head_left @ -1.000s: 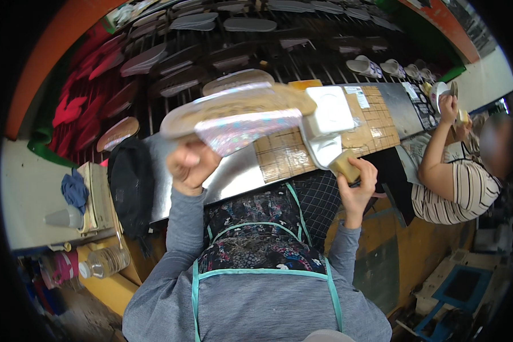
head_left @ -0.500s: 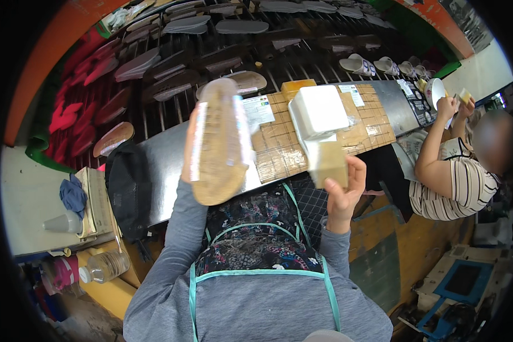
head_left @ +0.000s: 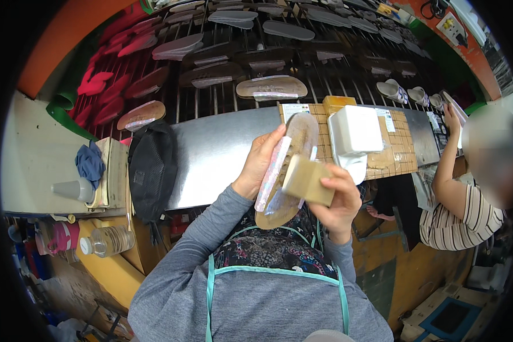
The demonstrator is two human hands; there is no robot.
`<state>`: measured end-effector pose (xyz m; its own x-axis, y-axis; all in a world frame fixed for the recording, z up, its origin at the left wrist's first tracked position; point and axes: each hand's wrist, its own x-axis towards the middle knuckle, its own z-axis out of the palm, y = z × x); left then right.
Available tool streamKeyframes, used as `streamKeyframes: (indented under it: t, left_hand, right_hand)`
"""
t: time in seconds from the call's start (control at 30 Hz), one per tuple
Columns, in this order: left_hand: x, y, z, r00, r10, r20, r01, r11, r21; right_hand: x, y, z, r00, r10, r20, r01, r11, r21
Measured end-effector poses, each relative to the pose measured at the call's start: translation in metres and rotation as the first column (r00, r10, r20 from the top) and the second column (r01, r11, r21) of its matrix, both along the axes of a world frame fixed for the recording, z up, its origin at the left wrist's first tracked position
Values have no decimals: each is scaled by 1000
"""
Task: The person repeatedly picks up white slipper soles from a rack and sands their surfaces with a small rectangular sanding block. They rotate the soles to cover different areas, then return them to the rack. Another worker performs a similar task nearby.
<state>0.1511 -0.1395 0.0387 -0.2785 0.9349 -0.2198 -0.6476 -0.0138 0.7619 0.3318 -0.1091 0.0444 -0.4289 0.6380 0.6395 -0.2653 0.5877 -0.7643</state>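
Through the head camera I see the left hand [head_left: 257, 166] gripping a shoe sole [head_left: 293, 147] along its left edge; the right hand [head_left: 342, 199] is closed around a tan sponge [head_left: 305, 181] overlapping the sole's face, though I cannot tell how firmly they touch. The sole slants before the apron [head_left: 276, 252], left of a white box [head_left: 356, 130] on cardboard [head_left: 403, 137]

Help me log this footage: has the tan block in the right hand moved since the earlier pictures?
Yes, to the left, judged against the white container: the tan block in the right hand now overlaps the sole in view.
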Motion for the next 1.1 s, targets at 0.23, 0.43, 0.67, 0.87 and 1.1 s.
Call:
streamKeyframes:
  t: [0.23,0.43,0.67,0.87,1.1]
  left_hand:
    - [3,-8,4,998,-57,-31,59,994,91]
    - [-3,-11,7,995,-23,-95,31,996,88]
    - [-8,9,17,991,61,-122,-49,993,105]
    - [-9,30,25,986,120,-112,-109,989,96]
    - [6,42,28,990,124,-63,-118,988,99]
  right_hand:
    - [-20,16,-2,998,-45,-32,46,998,35]
    - [-18,14,0,995,-50,81,43,995,90]
    - [-18,-2,-7,997,-3,75,-3,996,84]
    - [-6,-10,-8,991,78,109,-93,987,135]
    - [12,4,8,987,160,-12,-160,984,-82]
